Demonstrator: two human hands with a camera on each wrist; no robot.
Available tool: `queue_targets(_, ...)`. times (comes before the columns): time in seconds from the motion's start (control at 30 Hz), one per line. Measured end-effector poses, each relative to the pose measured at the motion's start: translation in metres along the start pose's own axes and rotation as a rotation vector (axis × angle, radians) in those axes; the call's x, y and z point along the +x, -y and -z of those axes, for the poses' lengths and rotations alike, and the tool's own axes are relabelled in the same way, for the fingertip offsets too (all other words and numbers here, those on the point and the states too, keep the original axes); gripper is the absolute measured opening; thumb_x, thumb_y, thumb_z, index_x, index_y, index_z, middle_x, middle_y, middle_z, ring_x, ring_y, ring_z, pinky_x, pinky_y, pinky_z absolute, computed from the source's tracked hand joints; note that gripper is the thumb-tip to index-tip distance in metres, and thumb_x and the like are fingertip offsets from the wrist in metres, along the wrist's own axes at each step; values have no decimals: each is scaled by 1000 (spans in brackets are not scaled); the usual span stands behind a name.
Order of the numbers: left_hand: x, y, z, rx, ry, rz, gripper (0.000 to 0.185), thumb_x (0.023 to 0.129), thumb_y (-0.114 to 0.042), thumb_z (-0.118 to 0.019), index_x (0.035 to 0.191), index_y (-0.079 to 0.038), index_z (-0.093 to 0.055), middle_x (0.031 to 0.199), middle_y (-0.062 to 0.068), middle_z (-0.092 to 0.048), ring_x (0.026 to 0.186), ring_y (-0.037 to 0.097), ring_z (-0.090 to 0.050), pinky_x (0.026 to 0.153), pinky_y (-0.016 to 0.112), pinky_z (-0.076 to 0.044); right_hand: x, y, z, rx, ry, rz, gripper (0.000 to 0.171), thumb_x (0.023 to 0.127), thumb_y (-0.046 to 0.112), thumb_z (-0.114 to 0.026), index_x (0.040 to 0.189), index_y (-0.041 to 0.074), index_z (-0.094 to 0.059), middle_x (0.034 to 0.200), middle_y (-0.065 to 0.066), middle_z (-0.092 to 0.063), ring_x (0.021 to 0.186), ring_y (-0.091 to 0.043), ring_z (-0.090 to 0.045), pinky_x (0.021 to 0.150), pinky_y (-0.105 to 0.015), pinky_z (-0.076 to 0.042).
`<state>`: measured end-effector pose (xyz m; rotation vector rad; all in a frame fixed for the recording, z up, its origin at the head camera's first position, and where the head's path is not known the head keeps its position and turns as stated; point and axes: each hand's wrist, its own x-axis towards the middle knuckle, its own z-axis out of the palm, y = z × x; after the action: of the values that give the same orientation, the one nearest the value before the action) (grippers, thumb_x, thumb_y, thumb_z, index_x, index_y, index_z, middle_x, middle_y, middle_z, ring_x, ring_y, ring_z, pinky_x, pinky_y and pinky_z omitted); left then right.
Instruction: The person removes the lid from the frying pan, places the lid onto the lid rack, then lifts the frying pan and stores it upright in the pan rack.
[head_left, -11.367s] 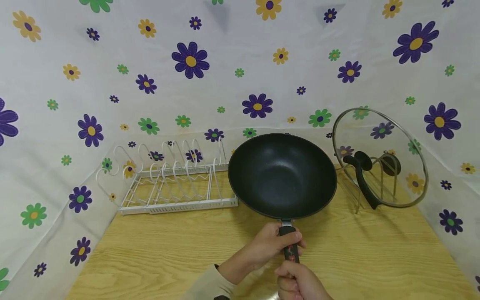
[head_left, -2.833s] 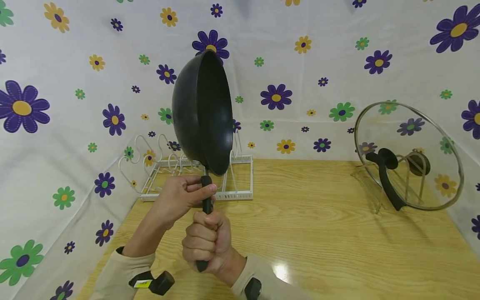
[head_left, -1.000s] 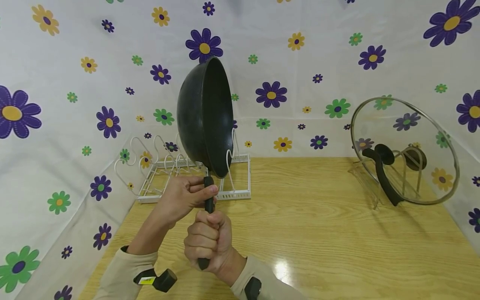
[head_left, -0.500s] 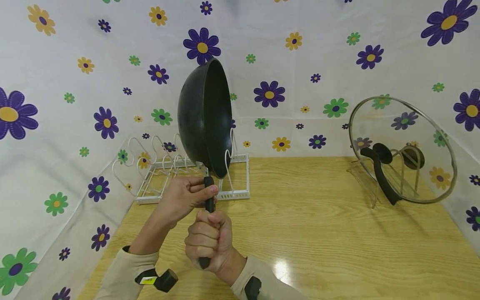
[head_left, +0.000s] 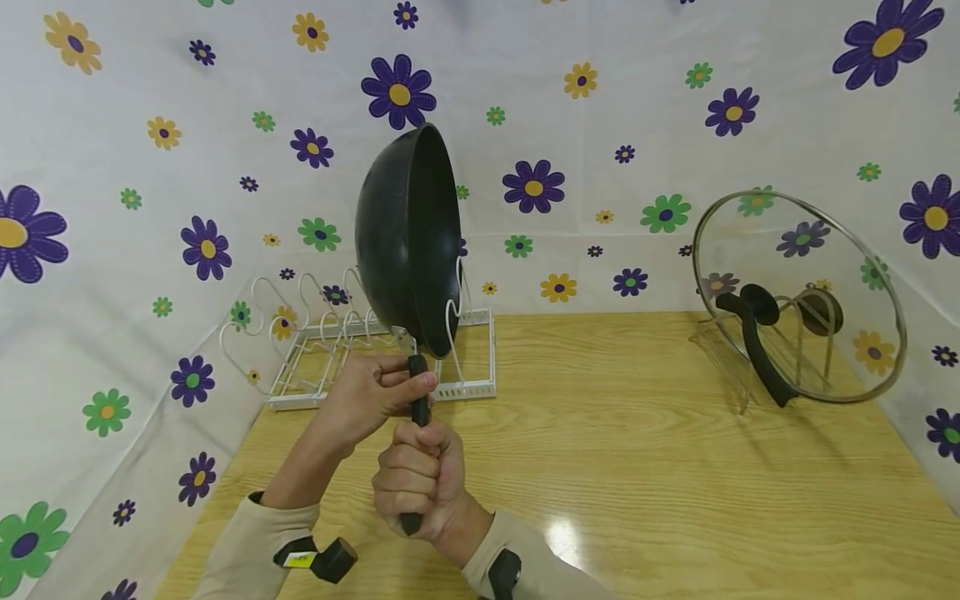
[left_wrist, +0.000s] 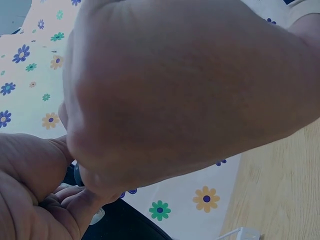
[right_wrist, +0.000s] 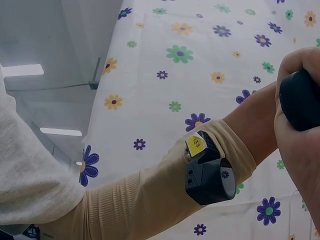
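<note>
A black wok (head_left: 405,242) stands on edge above the right part of a white wire rack (head_left: 465,389), its hollow side turned right. Its lower rim sits behind one of the rack's front wire loops; whether it touches the rack cannot be seen. My left hand (head_left: 363,396) pinches the upper handle (head_left: 418,408), thumb in front, just below the metal joint. Lower down, my right hand (head_left: 416,475) grips the handle in a fist, with the butt poking out beneath. In the right wrist view the black handle end (right_wrist: 300,100) shows inside the grip.
At the right, a glass lid (head_left: 795,292) with a black handle (head_left: 761,358) leans tilted on a wire stand (head_left: 742,400). Flowered sheeting (head_left: 585,192) walls the wooden table (head_left: 637,467) at the back and sides.
From in front of the table's middle, facing me, the wok has moved left over the rack and turned side-on. Over the last second it has sunk slightly between the wires; both hands keep their hold.
</note>
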<state>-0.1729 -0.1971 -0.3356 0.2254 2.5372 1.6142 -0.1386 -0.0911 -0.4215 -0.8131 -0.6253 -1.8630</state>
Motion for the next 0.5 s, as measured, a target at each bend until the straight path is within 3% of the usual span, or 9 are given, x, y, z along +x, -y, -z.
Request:
queue_targets(0.33,2,4,-2,-2,-2,-13,35,95,-22,-76,112,7,-72,91,14,-78,76,21,-76,71,31,-62,-4,4,4,-3,-18,-8,46,96,15,-57,58,19,-30,43,11,-27,34,-3,-20,35,-16,-18)
queue_targets(0.5,3,5,-3,6,-9,-27,33,94,-23,-77,108,6,-72,86,10,-78,75,20,-76,69,32,-61,-5,6,4,4,-16,-12,46,96,15,-56,58,19,-30,43,10,-28,34,-3,-20,35,-16,-18)
